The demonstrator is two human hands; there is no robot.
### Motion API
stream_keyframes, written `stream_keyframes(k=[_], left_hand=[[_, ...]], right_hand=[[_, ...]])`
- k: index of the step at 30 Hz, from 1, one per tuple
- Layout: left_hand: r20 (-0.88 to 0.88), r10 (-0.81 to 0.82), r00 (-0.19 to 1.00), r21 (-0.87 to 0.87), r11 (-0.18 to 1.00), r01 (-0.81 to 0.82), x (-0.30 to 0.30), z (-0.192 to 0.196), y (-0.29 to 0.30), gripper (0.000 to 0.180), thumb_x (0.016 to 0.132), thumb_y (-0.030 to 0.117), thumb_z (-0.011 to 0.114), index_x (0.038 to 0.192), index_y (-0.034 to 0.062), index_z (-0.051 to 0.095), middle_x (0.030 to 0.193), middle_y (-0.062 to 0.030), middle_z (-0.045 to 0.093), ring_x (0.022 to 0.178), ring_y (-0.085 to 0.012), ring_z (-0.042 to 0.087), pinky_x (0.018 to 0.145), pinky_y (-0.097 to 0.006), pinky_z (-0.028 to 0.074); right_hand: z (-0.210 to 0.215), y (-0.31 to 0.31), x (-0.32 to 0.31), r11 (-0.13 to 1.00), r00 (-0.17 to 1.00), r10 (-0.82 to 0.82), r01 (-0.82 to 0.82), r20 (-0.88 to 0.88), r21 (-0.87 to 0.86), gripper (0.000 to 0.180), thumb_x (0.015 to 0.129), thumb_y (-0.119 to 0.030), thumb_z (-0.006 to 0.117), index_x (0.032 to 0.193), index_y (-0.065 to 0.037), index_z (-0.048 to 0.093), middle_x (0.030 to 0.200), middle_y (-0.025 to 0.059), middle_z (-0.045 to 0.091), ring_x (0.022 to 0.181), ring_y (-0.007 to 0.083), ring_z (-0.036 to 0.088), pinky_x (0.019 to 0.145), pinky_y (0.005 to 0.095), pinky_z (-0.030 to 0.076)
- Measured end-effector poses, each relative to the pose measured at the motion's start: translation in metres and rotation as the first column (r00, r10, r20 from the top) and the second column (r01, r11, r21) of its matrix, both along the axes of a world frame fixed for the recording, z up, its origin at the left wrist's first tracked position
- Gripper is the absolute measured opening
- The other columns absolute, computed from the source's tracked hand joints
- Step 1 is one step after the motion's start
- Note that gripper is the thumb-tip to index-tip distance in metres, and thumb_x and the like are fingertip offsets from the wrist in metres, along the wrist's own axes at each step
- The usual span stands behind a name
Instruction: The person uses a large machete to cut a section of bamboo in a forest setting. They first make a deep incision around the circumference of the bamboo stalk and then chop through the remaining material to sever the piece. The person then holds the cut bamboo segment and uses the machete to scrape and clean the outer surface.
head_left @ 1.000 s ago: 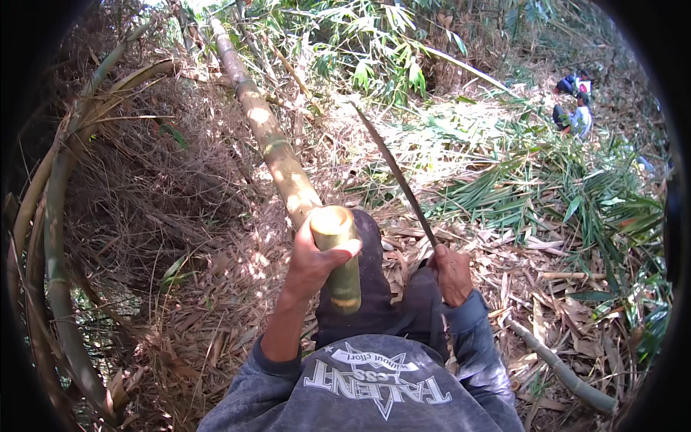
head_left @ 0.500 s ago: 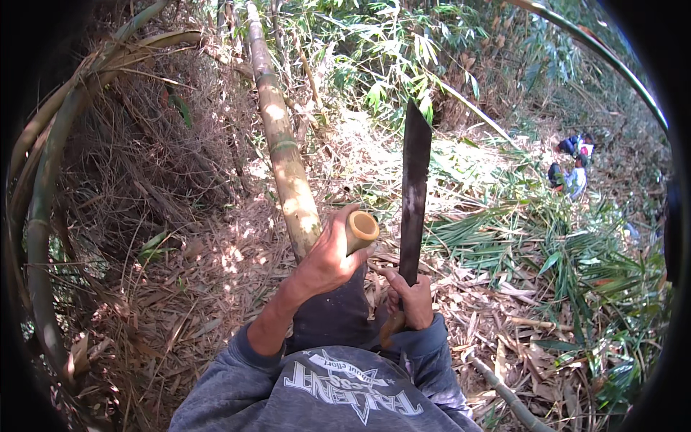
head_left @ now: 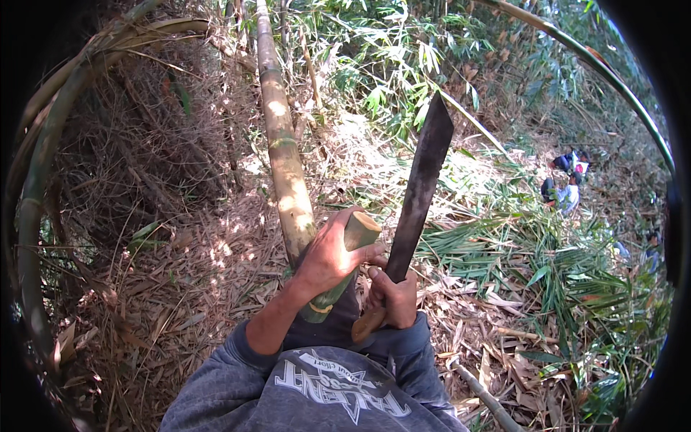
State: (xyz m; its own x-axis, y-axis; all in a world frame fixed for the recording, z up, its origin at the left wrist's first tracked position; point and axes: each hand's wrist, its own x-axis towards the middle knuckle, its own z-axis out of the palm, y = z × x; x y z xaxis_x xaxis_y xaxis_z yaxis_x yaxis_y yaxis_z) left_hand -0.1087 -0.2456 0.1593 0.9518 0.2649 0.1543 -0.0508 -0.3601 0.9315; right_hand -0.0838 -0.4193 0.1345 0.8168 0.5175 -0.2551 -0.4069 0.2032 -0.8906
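My left hand (head_left: 325, 258) is wrapped round a short piece of green bamboo (head_left: 357, 236). The piece leans, its pale cut end up and to the right, its lower end showing beneath my palm. Close beside it, my right hand (head_left: 397, 297) grips the wooden handle (head_left: 368, 324) of a machete (head_left: 421, 183). The dark, broad blade points up and slightly right, past the bamboo piece. My thumb lies near the base of the blade, and the fingertips of both hands are almost together.
A long bamboo pole (head_left: 284, 158) slants away ahead of me. Curved bamboo stems (head_left: 36, 194) stand at the left. Cut green leaves (head_left: 475, 248) lie at the right over dry litter, with another stick (head_left: 489, 403) nearer. Two people (head_left: 567, 189) sit low at the far right.
The bamboo piece has turned in my left hand: its hollow end faced me before, and now its side and lower end show. The machete has tilted to the right, its handle moving left.
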Motion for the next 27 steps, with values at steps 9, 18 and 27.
stream_keyframes(k=[9,18,27], left_hand=[[0.088,0.085,0.992,0.129,0.987,-0.096,-0.007,0.009,-0.028,0.084,0.08,0.044,0.077,0.139,-0.0015,0.038,0.122,-0.023,0.049,0.117,-0.0363,0.051,0.099,-0.043,0.042],[0.018,-0.303,0.953,-0.247,0.922,0.298,-0.015,0.018,-0.019,0.083,0.092,0.03,0.066,0.15,-0.0063,0.018,0.145,-0.0261,0.039,0.136,-0.0313,0.038,0.112,-0.038,0.03],[0.126,-0.045,0.991,-0.348,0.934,0.087,0.004,0.002,-0.001,0.067,0.085,0.032,0.075,0.134,-0.0016,0.045,0.115,-0.0139,0.062,0.108,-0.0206,0.06,0.093,-0.034,0.048]], right_hand=[[-0.002,0.014,-0.011,0.986,0.999,-0.033,0.039,-0.04,0.162,0.018,0.085,-0.011,0.073,0.08,-0.001,0.059,0.056,0.0026,0.052,0.043,0.0115,0.049,0.04,0.0271,0.041],[-0.007,-0.002,-0.002,0.977,0.996,-0.004,0.022,-0.085,0.214,0.02,0.084,-0.01,0.073,0.085,-0.001,0.055,0.054,0.0001,0.044,0.042,0.0117,0.046,0.041,0.0284,0.042],[-0.006,-0.005,0.008,0.999,0.999,-0.006,0.007,-0.034,0.033,0.054,0.086,-0.008,0.072,0.133,0.008,0.05,0.059,-0.0021,0.05,0.043,0.0074,0.045,0.043,0.0238,0.038]])
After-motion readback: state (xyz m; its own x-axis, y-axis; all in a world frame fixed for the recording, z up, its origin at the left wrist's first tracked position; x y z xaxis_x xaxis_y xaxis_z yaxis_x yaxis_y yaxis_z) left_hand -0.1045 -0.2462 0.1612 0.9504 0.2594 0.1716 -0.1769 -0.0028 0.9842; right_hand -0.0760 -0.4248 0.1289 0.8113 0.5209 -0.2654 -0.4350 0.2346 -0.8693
